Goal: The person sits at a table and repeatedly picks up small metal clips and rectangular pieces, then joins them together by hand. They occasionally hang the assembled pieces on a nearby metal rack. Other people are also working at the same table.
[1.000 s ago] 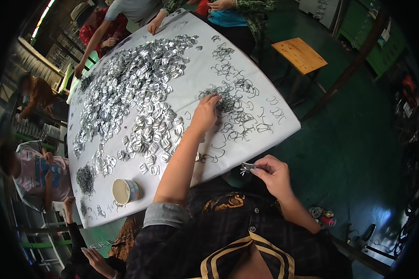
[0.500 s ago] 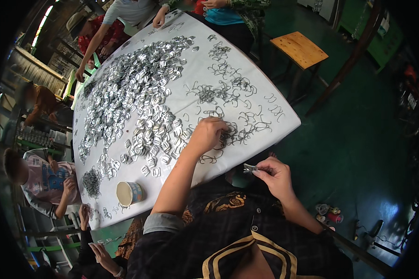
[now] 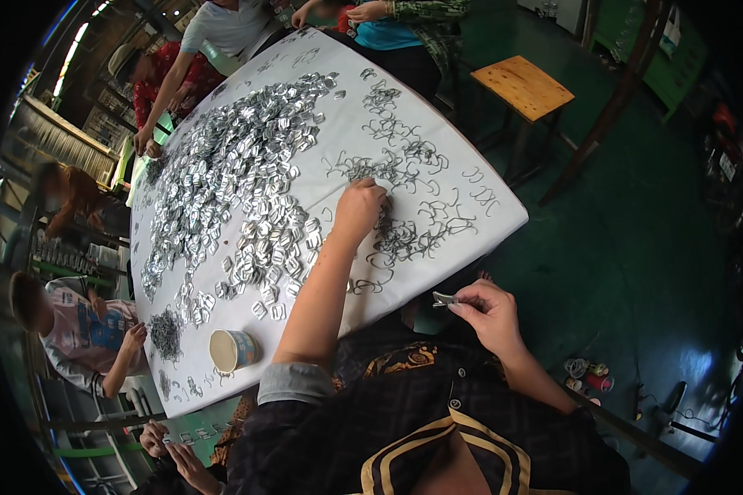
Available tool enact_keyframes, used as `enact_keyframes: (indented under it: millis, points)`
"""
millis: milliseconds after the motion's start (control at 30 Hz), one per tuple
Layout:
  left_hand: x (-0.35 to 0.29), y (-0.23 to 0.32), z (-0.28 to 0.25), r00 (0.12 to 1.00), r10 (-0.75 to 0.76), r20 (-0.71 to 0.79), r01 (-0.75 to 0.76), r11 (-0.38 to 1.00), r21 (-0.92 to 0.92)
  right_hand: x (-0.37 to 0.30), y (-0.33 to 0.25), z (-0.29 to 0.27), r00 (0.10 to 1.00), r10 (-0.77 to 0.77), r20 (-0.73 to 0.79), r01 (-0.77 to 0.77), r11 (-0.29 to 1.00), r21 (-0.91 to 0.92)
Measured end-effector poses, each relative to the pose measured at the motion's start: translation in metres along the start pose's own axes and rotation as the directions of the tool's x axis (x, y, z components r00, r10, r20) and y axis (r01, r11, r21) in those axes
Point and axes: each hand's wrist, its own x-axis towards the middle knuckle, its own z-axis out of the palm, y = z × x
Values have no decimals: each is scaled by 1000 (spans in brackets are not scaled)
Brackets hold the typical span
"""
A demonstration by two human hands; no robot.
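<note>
Grey wire hooks (image 3: 404,235) lie tangled on the white table (image 3: 487,227), and your left hand (image 3: 359,206) is closed down over them. Lift one hook clear of the tangle. Your right hand (image 3: 489,318) pinches a small metal clip (image 3: 443,299) just off the table's edge; hold it level.

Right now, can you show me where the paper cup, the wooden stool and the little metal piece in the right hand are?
paper cup (image 3: 233,350), head view, on its side wall.
wooden stool (image 3: 524,86), head view, on its seat top.
little metal piece (image 3: 442,299), head view, on the end sticking out of the right hand (image 3: 491,318).
</note>
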Motion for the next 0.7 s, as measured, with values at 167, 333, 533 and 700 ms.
enact_keyframes:
  millis: [167, 333, 533, 700]
  points:
    - [11, 5, 8, 968, 191, 160, -209, 972, 106, -2, 4, 1, 1000, 9, -1, -9, 1000, 0]
    - [25, 24, 26, 995, 93, 36, -95, 994, 63, -3, 4, 4, 1000, 20, -2, -20, 999, 32]
    - [23, 31, 31, 995, 102, -17, -103, 993, -54, -4, 2, 2, 1000, -12, -5, 12, 1000, 3]
    - [21, 36, 4, 986, 58, 155, -47, 996, -76, -7, 7, 1, 1000, -8, -14, 8, 1000, 9]
